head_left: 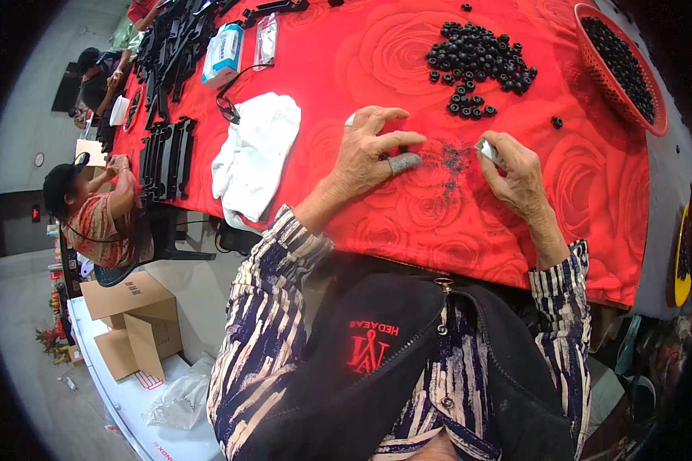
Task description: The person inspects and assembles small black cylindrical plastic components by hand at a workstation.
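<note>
Left hand point(369, 150), centre frame: fingers spread, pressing a small black ring part point(402, 148) to the red rose-patterned table point(438, 223). Right hand point(515, 173) grips small silvery tool point(487, 150), just right of part; L hand nearer. Black ring pile point(480, 65) upper right.

The small silvery object point(487, 151) pinched in the right hand point(518, 178) is showing too little to identify. The red plastic mesh basket point(644, 115) of black rings is being cropped by the dark rim.
</note>
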`<action>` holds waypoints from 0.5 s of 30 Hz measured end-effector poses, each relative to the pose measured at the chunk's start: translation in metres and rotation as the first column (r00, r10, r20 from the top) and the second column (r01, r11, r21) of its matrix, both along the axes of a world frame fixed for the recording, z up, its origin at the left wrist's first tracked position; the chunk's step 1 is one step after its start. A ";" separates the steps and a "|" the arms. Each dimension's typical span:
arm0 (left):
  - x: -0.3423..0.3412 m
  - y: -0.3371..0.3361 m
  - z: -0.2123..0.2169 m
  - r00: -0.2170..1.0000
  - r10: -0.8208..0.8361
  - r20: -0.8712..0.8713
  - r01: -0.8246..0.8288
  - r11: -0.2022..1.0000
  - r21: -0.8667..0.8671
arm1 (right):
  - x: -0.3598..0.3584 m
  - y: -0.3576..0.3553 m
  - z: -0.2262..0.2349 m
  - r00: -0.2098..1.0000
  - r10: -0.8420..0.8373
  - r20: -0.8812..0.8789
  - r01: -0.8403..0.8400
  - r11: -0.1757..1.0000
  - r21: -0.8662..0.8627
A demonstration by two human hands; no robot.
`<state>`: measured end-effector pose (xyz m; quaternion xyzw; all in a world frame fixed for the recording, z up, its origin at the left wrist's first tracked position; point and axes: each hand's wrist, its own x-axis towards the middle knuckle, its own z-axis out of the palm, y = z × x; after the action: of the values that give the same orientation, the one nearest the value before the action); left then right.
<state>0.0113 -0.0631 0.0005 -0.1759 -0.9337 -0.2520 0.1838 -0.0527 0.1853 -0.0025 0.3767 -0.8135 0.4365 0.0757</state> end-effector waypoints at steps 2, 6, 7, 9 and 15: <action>0.000 -0.002 -0.004 1.000 -0.003 -0.011 0.003 1.000 -0.006 | -0.001 -0.001 0.000 1.000 0.003 -0.011 -0.003 1.000 -0.003; 0.005 -0.013 -0.011 0.997 0.082 0.000 -0.081 0.986 0.144 | -0.001 0.000 -0.002 1.000 0.004 -0.028 -0.004 1.000 0.015; 0.007 -0.016 -0.010 0.991 0.125 0.041 -0.131 0.967 0.217 | -0.001 0.000 -0.002 0.999 -0.003 -0.044 0.004 1.000 0.024; 0.011 -0.019 -0.010 0.989 0.146 0.012 -0.145 0.968 0.203 | 0.001 0.001 -0.001 0.999 -0.001 -0.045 0.003 0.999 0.039; 0.015 -0.022 -0.006 0.990 0.140 -0.010 -0.138 0.984 0.113 | 0.000 -0.002 -0.004 0.999 0.010 -0.049 -0.008 0.999 0.036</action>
<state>0.0264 -0.0855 -0.0051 -0.1017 -0.9265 -0.2889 0.2187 -0.0529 0.1837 -0.0065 0.3924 -0.8174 0.4128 0.0869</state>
